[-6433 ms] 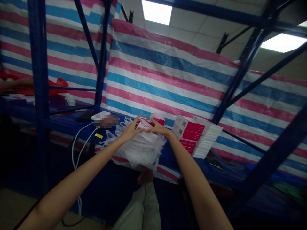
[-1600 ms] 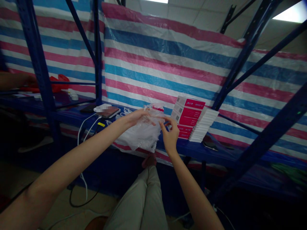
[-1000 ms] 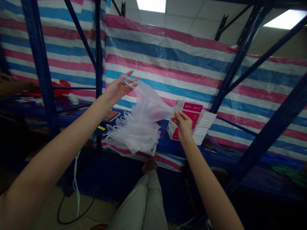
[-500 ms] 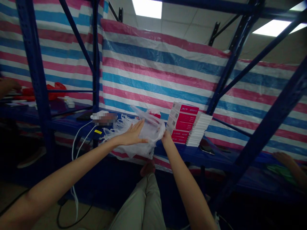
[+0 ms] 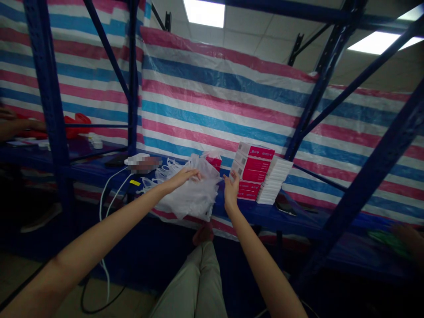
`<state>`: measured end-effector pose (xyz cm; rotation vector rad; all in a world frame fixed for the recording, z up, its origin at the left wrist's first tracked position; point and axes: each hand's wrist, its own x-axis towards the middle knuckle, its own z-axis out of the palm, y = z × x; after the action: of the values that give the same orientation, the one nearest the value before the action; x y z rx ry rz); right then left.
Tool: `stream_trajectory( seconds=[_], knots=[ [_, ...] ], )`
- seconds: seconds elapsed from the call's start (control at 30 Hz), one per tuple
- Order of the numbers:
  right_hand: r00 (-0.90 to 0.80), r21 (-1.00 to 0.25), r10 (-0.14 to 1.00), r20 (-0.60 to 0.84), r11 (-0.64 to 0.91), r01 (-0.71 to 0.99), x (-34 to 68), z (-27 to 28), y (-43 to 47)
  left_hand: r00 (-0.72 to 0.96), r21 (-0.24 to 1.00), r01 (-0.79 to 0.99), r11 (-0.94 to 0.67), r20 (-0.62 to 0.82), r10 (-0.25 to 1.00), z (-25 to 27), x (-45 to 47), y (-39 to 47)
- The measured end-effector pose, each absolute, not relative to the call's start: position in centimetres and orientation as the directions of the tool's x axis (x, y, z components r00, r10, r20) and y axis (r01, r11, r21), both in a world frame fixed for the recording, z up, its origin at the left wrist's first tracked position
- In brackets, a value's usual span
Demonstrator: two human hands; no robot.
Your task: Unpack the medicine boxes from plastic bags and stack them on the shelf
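A heap of thin, translucent white plastic bags lies on the blue shelf, its looped handles fanned out to the left. My left hand rests over the top of the heap, fingers bent and closed on a plastic bag; their tips are partly hidden. To the right of the heap, my right hand is raised with thumb and fingers apart. A wisp of bag edge reaches close to its thumb; whether they touch is unclear. Just beyond this hand stands a stack of red-and-white boxes.
White flat boxes are stacked beside the red ones, with a dark phone to their right. A red box stands behind the bags. White cables hang at left. Blue posts frame the shelf. Other people's hands show at both sides.
The bag held up between my hands has sunk onto the heap. My right hand has loosened and spread its fingers. My left hand's spread fingers have drawn together and bent.
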<state>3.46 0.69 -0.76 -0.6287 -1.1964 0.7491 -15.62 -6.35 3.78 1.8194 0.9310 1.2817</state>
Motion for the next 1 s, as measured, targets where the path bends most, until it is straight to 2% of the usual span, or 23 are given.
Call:
stream_trajectory(
  seconds=[0.03,0.1,0.2,0.33,0.57,0.8,0.93,1.0],
  knots=[
    [0.142,-0.728,0.731,0.668,0.681,-0.082,3.4,-0.2,-0.5,0.246,0.885,0.079,-0.459,0.429,0.869,4.0,-15.6,-6.4],
    [-0.059,-0.621,0.623,0.780,0.782,0.061,3.3,1.0,-2.6,0.247,0.911,-0.057,-0.408,0.409,0.879,4.3,-15.4,-6.7],
    [-0.304,-0.449,0.480,0.823,0.877,0.170,3.0,2.9,-4.5,0.214,0.920,-0.203,-0.336,0.376,0.901,4.5,-14.6,-7.1],
    [-0.293,-0.370,0.435,0.851,0.894,0.252,3.2,4.2,-5.2,0.175,0.901,-0.331,-0.280,0.350,0.920,4.8,-13.8,-7.8],
    [-0.143,-0.458,0.505,0.851,0.847,0.268,5.2,4.1,-5.2,0.122,0.764,-0.604,-0.228,0.372,0.920,5.6,-14.9,-8.9],
    [-0.157,-0.707,0.697,0.700,0.707,-0.013,4.6,4.1,-5.0,0.221,0.747,-0.652,-0.128,0.349,0.911,5.3,-15.0,-9.6],
    [-0.264,-0.652,0.641,0.720,0.756,0.056,4.0,5.1,-4.8,0.198,0.743,-0.655,-0.140,0.348,0.917,5.1,-14.8,-9.2],
    [-0.252,-0.597,0.608,0.753,0.792,0.125,4.0,5.3,-4.9,0.166,0.732,-0.664,-0.150,0.341,0.925,5.0,-14.9,-9.1]
  ],
)
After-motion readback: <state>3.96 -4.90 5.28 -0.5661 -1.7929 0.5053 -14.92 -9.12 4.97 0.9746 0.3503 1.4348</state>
